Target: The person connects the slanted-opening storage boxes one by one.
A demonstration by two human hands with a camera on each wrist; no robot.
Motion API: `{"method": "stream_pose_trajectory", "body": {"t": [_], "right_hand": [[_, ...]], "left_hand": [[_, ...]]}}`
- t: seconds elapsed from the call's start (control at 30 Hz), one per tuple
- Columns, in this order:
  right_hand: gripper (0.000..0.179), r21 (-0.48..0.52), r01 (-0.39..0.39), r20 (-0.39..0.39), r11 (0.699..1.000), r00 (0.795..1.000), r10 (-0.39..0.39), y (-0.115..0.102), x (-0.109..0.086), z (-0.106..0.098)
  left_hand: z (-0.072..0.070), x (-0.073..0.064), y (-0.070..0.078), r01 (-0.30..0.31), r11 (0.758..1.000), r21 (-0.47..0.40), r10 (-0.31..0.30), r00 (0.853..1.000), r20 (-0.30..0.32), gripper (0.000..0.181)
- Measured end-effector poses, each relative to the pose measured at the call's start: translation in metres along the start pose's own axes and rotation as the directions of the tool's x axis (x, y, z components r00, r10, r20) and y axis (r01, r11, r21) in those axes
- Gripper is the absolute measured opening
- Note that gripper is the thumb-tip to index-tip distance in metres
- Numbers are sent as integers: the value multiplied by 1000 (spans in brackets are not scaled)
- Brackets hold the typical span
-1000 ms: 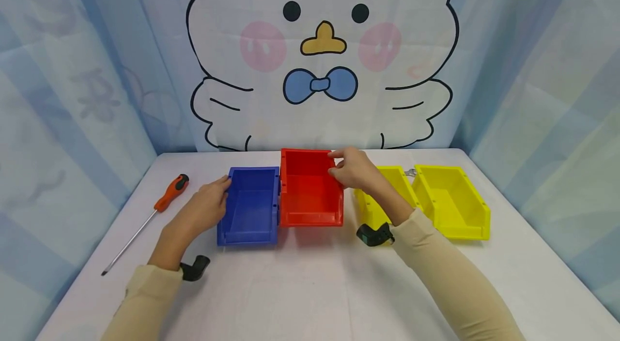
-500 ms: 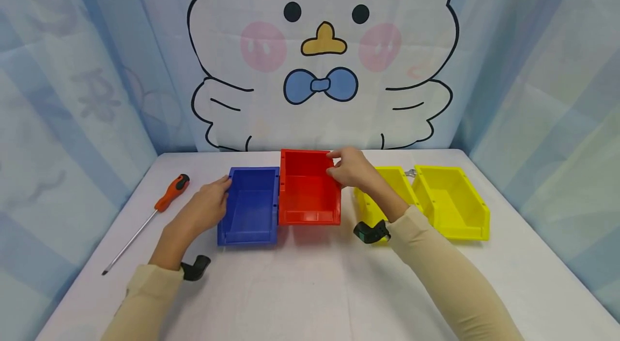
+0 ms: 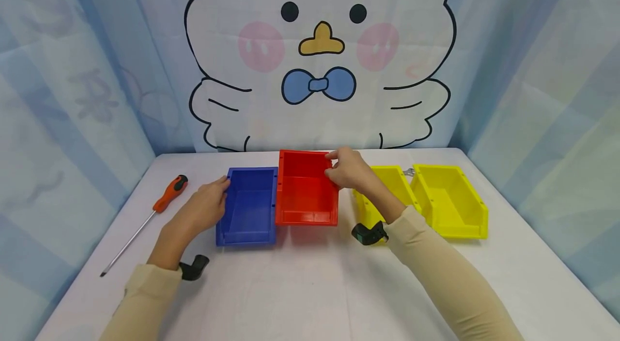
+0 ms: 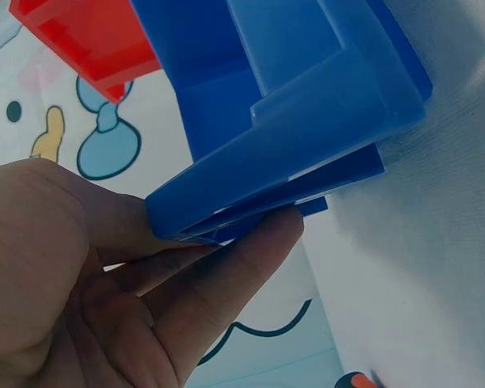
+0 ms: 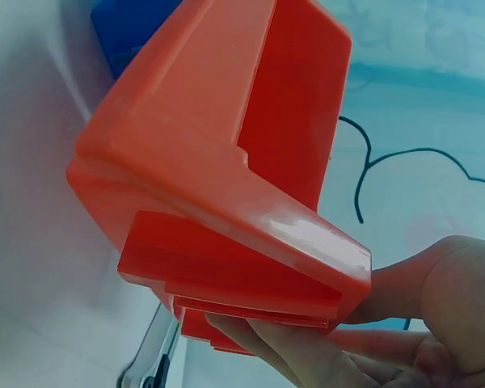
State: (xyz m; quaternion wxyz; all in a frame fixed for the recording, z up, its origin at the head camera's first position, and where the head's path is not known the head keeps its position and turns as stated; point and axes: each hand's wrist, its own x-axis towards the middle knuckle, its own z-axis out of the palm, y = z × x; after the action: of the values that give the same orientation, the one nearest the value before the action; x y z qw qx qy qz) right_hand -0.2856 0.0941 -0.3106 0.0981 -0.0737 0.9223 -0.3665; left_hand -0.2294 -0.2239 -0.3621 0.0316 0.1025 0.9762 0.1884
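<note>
In the head view a blue storage bin (image 3: 248, 206) stands on the white table, left of the middle. My left hand (image 3: 203, 205) grips its left wall near the back; the left wrist view shows fingers (image 4: 250, 259) against the bin's outer side. Just right of it, a red storage bin (image 3: 307, 190) is held raised, with a shadow on the table below. My right hand (image 3: 350, 168) pinches the red bin's right wall near the back rim. The red bin's left edge meets or overlaps the blue bin's right edge. Both bins have nothing visible inside.
Two yellow storage bins (image 3: 450, 201) stand at the right, the nearer one partly hidden by my right forearm. A small metal tool end (image 3: 409, 172) shows between them at the back. An orange-handled screwdriver (image 3: 169, 193) lies on the left. A printed curtain (image 3: 319, 120) closes the back.
The red bin has shifted slightly left with my right hand, closer against the blue bin's right side. My left hand and the blue bin stay about where they were.
</note>
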Motion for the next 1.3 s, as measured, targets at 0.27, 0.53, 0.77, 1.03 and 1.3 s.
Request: {"method": "stream_pose_trajectory", "body": {"t": [0.27,0.53,0.77,1.03,1.3], "right_hand": [[54,-12,-2,8,1000,1000,2,-3,-2,-2],[53,-15,2,12,1000,1000,-2,-3,-3,-3],[52,-13,31,-6,999,999,-32,0,-3,0],[52,-54,36,-49,998,998,-38,2,-8,8],[52,-112,60,-88,992,994,-70,3,-10,14]], "left_hand": [[0,0,0,-19,1000,15,20,1000,-10,49],[0,0,1,-27,1000,10,27,1000,-12,49],[1,0,1,-20,1000,11,20,1000,-12,49],[1,0,2,-10,1000,20,10,1000,-4,49],[1,2,2,-16,999,37,16,1000,-6,49]]}}
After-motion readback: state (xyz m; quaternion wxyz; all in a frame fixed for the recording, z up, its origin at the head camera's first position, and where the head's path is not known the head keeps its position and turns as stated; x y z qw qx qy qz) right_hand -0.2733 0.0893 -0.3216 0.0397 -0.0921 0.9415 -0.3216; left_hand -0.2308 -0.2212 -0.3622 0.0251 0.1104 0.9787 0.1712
